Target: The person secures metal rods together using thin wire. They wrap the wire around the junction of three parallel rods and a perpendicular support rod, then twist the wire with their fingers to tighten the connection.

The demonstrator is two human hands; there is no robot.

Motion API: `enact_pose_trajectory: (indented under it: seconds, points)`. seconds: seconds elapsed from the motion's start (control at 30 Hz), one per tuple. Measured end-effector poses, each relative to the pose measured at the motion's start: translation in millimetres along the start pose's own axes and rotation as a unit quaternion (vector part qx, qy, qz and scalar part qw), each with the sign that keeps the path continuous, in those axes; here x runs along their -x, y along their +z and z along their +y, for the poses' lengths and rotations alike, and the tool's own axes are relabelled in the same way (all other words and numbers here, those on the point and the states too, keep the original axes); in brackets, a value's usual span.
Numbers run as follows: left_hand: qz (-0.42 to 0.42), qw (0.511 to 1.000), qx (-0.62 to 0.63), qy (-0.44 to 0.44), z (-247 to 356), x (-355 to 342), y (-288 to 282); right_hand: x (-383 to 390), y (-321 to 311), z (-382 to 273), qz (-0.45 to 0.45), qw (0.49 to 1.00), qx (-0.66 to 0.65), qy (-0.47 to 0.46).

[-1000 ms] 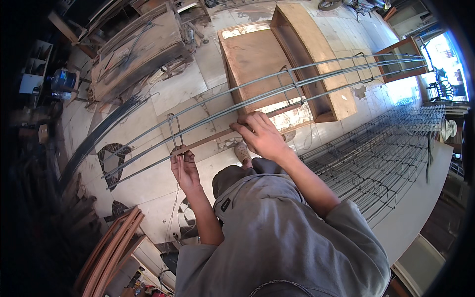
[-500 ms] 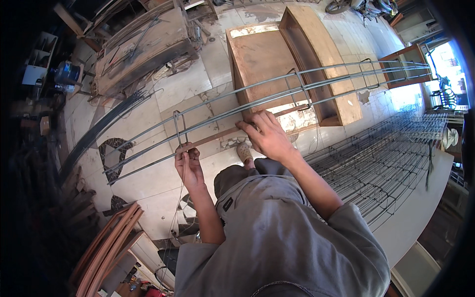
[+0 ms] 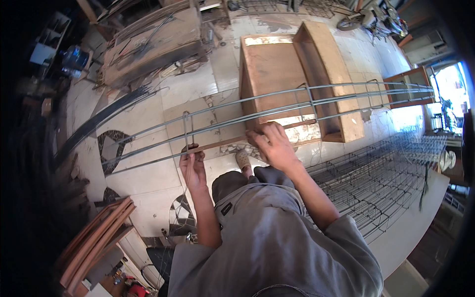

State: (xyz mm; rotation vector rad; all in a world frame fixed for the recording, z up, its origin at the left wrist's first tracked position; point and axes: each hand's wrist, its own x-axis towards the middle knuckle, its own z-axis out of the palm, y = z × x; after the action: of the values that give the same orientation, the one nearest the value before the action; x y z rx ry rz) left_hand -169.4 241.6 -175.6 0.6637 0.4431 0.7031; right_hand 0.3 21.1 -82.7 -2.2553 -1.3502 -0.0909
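Note:
Long grey steel bars [image 3: 227, 119] run left to right in front of me, with bent wire stirrups around them. My left hand [image 3: 194, 171] is closed at the left end of a narrow brown wooden strip [image 3: 225, 144], right by a stirrup [image 3: 188, 129]. Thin wire hangs down from that hand. Farther right along the strip, my right hand [image 3: 275, 146] is closed on it with curled fingers. The strip lies along the nearest bar, and its far end reaches near another stirrup [image 3: 309, 102].
Beyond the bars lies a wooden cabinet frame [image 3: 326, 54]. Finished wire cages [image 3: 366, 183] are stacked at right on a pale surface. Dark rods [image 3: 106, 116] lie at left on the tiled floor. Brown wooden boards [image 3: 96, 242] lean at lower left; a worktable [image 3: 153, 44] stands behind.
The view has shifted so that the scene sits lower in the picture. Both hands stay at the wooden strip, and the bars keep about the same place relative to them.

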Motion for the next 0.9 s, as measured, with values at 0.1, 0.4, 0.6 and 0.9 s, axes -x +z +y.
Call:
enact_pose_trajectory:
  seconds: [0.1,0.4,0.6,0.9]
  points:
    - [-0.019,1.0,0.016,-0.007,-4,-1,-1,-2,-6,-2,0.006,1.0,0.003,0.003]
    - [-0.033,0.999,0.006,-0.009,-1,1,5,0,-1,-4,0.002,1.0,0.022,0.01]
    - [0.067,0.993,-0.055,-0.084,5,-12,-21,-1,4,-3,0.003,1.0,0.014,0.021]
    - [-0.009,0.987,-0.017,-0.16,-5,-91,-11,-4,2,-8,0.019,0.999,0.025,0.004]
